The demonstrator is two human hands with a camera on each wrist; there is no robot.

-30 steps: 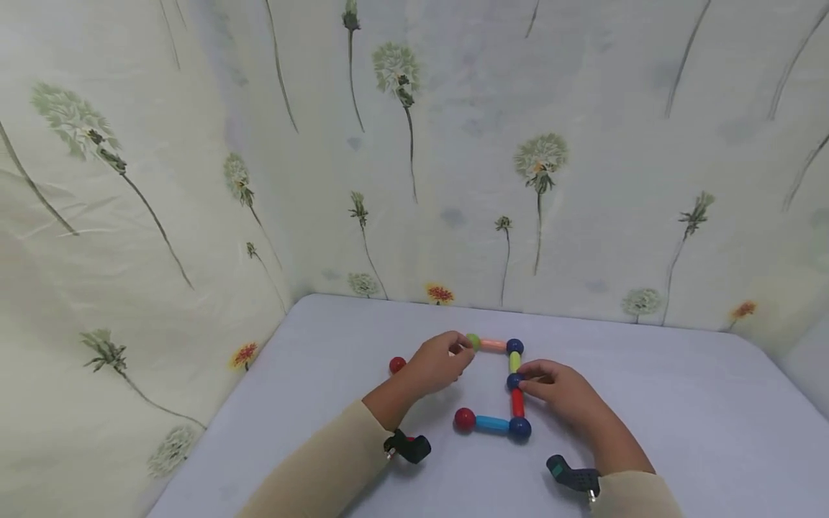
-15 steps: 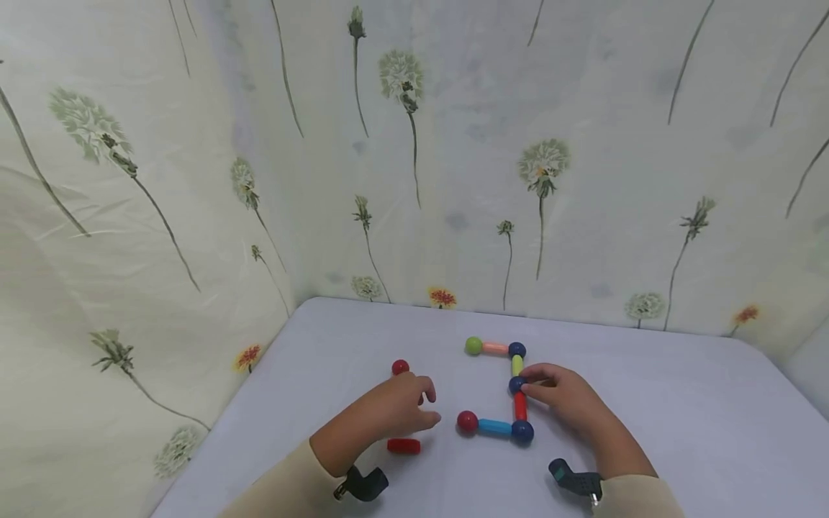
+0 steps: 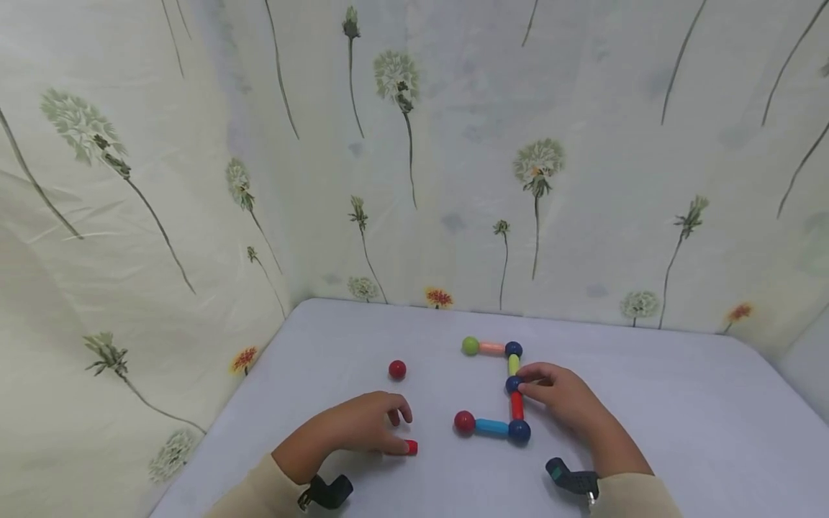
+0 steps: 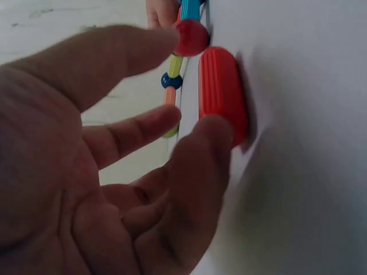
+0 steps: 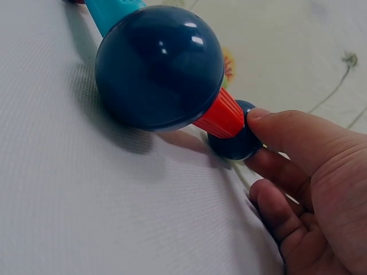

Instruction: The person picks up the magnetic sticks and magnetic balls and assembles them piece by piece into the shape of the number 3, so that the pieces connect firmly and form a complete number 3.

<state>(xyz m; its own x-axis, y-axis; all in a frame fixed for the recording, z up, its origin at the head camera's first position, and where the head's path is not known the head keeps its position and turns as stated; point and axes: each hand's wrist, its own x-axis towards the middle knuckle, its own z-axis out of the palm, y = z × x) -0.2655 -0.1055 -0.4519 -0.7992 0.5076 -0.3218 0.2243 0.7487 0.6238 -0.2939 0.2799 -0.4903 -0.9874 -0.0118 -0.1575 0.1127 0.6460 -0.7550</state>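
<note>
My left hand [image 3: 365,424] is low over the table at a loose red ribbed rod [image 4: 221,89], its fingers spread apart. In the left wrist view one fingertip overlaps the near end of this rod, which lies flat on the cloth. With thumb and fingertips, my right hand [image 3: 563,392] pinches the middle blue ball [image 3: 514,384] of a joined shape. That shape has a green ball [image 3: 470,345], an orange rod [image 3: 492,348], a far blue ball [image 3: 514,350], a yellow-green rod [image 3: 514,365], a red rod [image 3: 517,406], a near blue ball [image 5: 160,69], a light blue rod [image 3: 491,427] and a red ball [image 3: 464,422].
Behind the left hand a loose red ball [image 3: 397,370] sits on the white-covered table [image 3: 680,417]. A flower-printed curtain [image 3: 453,158] rises along the table's back and left sides. Each wrist wears a small dark camera.
My left hand has moved from beside the green ball, back and leftward to the loose red rod. The right hand stays at the middle blue ball, and the joined shape has kept its form.
</note>
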